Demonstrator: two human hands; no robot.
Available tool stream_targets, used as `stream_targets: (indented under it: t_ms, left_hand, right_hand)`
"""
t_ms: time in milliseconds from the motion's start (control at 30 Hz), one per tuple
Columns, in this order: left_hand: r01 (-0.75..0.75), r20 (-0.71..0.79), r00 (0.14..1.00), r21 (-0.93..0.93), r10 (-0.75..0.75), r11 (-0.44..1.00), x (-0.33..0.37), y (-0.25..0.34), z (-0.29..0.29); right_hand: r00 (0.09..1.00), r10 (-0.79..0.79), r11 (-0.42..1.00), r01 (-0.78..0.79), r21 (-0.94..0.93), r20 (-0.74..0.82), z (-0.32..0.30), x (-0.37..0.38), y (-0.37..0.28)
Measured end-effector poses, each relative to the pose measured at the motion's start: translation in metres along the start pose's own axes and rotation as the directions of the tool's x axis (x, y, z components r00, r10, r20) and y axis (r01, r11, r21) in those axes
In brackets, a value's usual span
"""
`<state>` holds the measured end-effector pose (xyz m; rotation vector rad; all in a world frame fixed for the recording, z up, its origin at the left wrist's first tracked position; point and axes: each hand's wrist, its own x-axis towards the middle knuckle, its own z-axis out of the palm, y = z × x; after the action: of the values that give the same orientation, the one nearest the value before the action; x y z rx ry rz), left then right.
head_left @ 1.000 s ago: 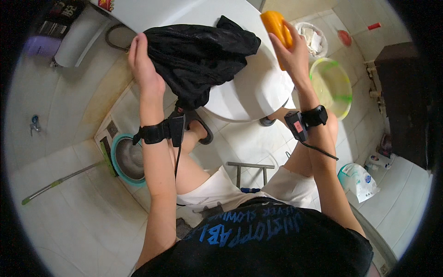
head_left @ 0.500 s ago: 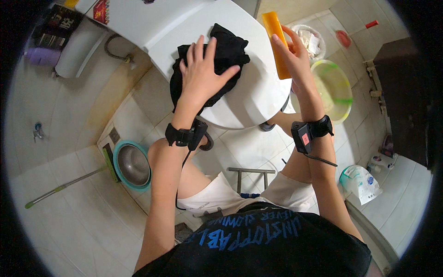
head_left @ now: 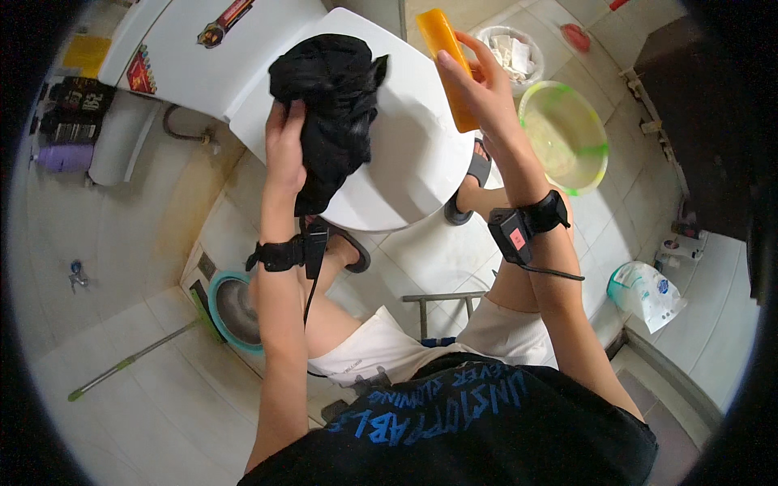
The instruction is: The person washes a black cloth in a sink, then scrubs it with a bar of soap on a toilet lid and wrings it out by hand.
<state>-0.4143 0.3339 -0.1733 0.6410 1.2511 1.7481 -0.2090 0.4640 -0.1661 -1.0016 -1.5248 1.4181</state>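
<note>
A crumpled black cloth garment (head_left: 332, 105) is bunched over the left part of the white toilet lid (head_left: 417, 170). At its left edge my left hand (head_left: 285, 150) is closed on the fabric, with some fingers showing on top of it. My right hand (head_left: 486, 93) grips a long orange-yellow bar of soap (head_left: 448, 69), held tilted over the lid's right edge. Both wrists wear black straps with small devices.
Right of the lid stand a green-and-white basin (head_left: 567, 138) and a lined waste bin (head_left: 512, 57) with paper. At left, a teal basin holding a metal bowl (head_left: 235, 312) sits beside a green-handled mop (head_left: 138, 358). A metal stool frame (head_left: 442, 297) is between my legs.
My left hand has gone from lying spread on the black garment to gripping its left edge, and the garment has shifted and bunched up. The soap stays in my right hand; the view has shifted.
</note>
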Motion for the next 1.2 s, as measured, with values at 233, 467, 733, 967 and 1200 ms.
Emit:
stream_targets:
  t_ms: [233, 467, 733, 967, 1200]
  left_hand:
    - [0.139, 0.224, 0.968, -0.119, -0.11, 0.983, -0.002, -0.008, 0.004]
    - [0.111, 0.16, 0.984, -0.191, -0.08, 0.975, -0.012, -0.014, 0.008]
    - [0.117, 0.015, 0.992, -0.505, -0.126, 0.855, -0.017, 0.006, -0.025]
    - [-0.019, 0.119, 0.982, -0.705, 0.145, 0.709, -0.01, 0.022, -0.085]
    - [-0.241, -0.372, 0.928, -0.533, 0.031, 0.811, -0.004, 0.044, -0.081]
  right_hand:
    - [0.981, -0.173, 0.984, 0.17, 0.043, 0.084, 0.02, -0.006, 0.003]
    - [0.982, -0.098, 0.986, 0.118, -0.117, 0.162, 0.057, -0.024, 0.037]
    - [0.969, -0.142, 0.74, 0.241, -0.628, 0.204, 0.059, -0.036, 0.058]
    - [0.955, -0.163, 0.44, 0.294, -0.849, 0.247, 0.042, -0.022, 0.056]
    - [0.95, -0.301, 0.603, 0.258, -0.754, 0.084, 0.022, -0.008, 0.053]
